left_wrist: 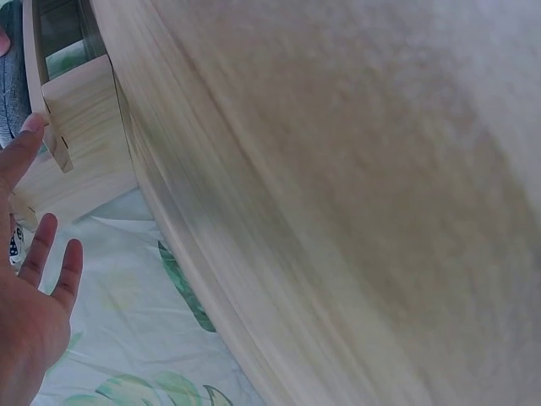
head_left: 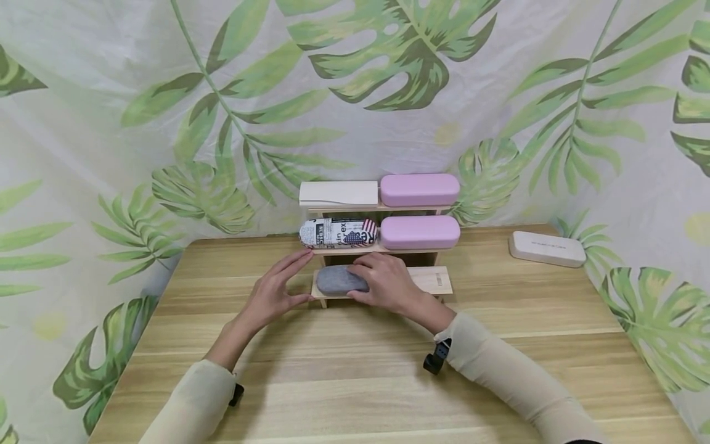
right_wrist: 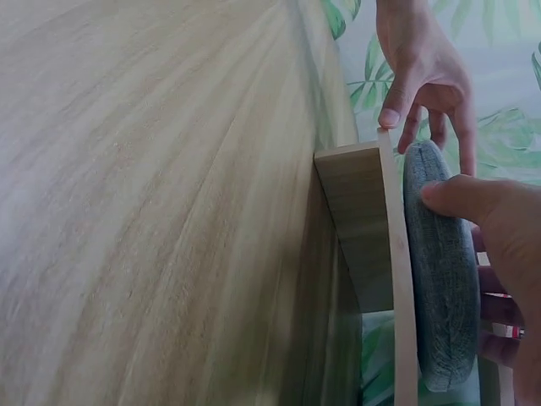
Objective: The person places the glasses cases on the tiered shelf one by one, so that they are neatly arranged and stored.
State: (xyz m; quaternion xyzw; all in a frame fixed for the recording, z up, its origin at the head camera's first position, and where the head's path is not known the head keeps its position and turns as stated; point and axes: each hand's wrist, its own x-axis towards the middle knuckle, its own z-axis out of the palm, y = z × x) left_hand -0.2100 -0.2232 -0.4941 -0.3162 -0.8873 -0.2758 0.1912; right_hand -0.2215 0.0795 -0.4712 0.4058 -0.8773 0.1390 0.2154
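A grey-blue fabric glasses case (head_left: 333,280) lies on the left part of the lowest shelf of a small three-step wooden rack (head_left: 427,280). My right hand (head_left: 385,280) holds it by its right part, thumb on the front side and fingers over the back, as the right wrist view shows. At the rack's left end is my left hand (head_left: 277,290), its thumb at the lowest shelf's corner and its other fingers extended toward the middle shelf. In the left wrist view, that hand (left_wrist: 34,313) has its fingers spread, the thumb at the shelf edge.
On the middle shelf sit a newspaper-print case (head_left: 338,233) and a pink case (head_left: 420,232). The top shelf bears a white case (head_left: 338,193) and another pink case (head_left: 420,190). A white box-shaped case (head_left: 547,248) lies at the table's back right, near the leaf-patterned cloth (head_left: 388,142).
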